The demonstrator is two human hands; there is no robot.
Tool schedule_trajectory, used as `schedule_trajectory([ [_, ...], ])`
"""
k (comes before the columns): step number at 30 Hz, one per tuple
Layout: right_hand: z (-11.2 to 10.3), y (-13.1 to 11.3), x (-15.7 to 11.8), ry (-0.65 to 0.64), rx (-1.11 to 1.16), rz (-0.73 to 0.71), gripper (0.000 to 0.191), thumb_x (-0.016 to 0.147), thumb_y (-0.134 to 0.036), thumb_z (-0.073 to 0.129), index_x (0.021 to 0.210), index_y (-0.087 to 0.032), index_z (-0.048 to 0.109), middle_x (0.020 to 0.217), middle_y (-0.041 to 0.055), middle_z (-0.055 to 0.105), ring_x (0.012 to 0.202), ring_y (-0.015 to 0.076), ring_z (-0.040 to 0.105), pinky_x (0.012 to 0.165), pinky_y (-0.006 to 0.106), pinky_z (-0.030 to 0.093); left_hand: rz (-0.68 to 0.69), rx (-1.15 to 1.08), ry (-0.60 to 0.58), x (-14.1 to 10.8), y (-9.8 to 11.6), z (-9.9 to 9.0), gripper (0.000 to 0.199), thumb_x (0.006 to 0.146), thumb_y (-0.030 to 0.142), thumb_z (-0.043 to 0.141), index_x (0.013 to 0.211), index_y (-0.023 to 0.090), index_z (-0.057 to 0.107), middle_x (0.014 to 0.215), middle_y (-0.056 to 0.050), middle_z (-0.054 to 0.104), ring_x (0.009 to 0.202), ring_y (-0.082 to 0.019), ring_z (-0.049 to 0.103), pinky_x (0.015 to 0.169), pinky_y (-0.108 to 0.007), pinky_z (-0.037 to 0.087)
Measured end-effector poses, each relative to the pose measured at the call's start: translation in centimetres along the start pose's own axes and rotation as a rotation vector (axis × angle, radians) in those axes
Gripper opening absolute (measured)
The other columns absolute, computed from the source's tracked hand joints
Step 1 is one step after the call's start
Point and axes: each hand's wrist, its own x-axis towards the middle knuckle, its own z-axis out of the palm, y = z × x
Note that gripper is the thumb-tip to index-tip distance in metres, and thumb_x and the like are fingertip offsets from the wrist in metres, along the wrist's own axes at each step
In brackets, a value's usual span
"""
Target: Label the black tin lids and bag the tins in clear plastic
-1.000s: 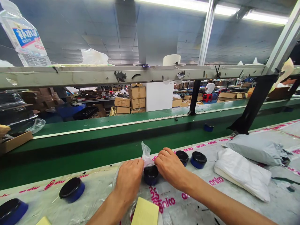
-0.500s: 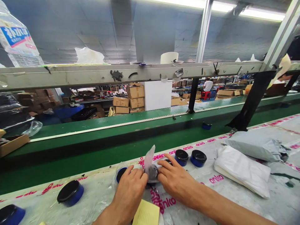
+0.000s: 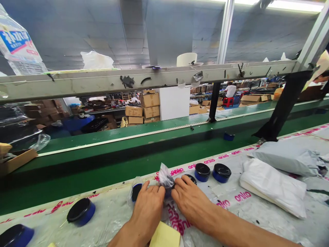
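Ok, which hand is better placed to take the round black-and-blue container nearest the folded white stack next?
Probably the right hand: it is nearer that round black-and-blue container. The left hand lies farther off, beyond the translucent plastic bag. Both are occupied there, though.

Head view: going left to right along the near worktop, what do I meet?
Frame-cut blue-black piece → whole blue-black piece → left hand → plastic-covered piece → right hand → inner right-side piece → outer right-side piece → folded white bundle.
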Motion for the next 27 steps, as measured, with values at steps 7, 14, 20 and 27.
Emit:
schedule_trajectory([
  [7,0.5,1.0,1.1,-0.043,0.075,0.007,0.006,0.083,-0.010,0.064,0.082,-0.015,0.060,0.073,0.0062,0.061,0.080,0.0263,0.052,0.084,0.043,0.037,-0.040,0.030,-0.042,1.6,0.1,0.1,0.025,0.084,0.003,0.044,0.096,0.014,0.063,0.087,-0.010,0.074,0.088,-0.026,0.072,0.108,-0.049,0.042],
  [14,0.2,0.8,1.4,-0.136,0.106,0.007,0.005,0.085,-0.010,0.060,0.085,-0.013,0.064,0.078,0.0098,0.065,0.085,0.0279,0.054,0.085,0.043,0.037,-0.048,0.046,-0.079,1.9,0.9,0.5,0.033,0.090,0.001,0.038,0.103,0.011,0.066,0.100,-0.016,0.073,0.101,-0.027,0.069,0.113,-0.050,0.036],
  [20,-2.7,3.1,2.7,-0.203,0.319,0.048,0.009,0.091,-0.014,0.056,0.089,-0.012,0.065,0.084,0.0112,0.068,0.088,0.0273,0.059,0.081,0.038,0.038,-0.117,-0.026,-0.068,1.9,-0.1,-0.8,0.027,0.091,0.004,0.040,0.100,0.012,0.064,0.099,-0.013,0.074,0.098,-0.030,0.070,0.091,-0.042,0.051],
  [27,-3.6,7.7,5.4,-0.228,0.682,0.214,0.011,0.092,-0.017,0.056,0.092,-0.018,0.068,0.087,0.0011,0.073,0.076,0.0159,0.066,0.063,0.023,0.039,-0.248,-0.097,0.004,3.1,-1.1,-1.7,0.024,0.099,0.018,0.037,0.104,0.017,0.060,0.088,-0.009,0.075,0.082,-0.030,0.073,0.065,-0.035,0.045],
])
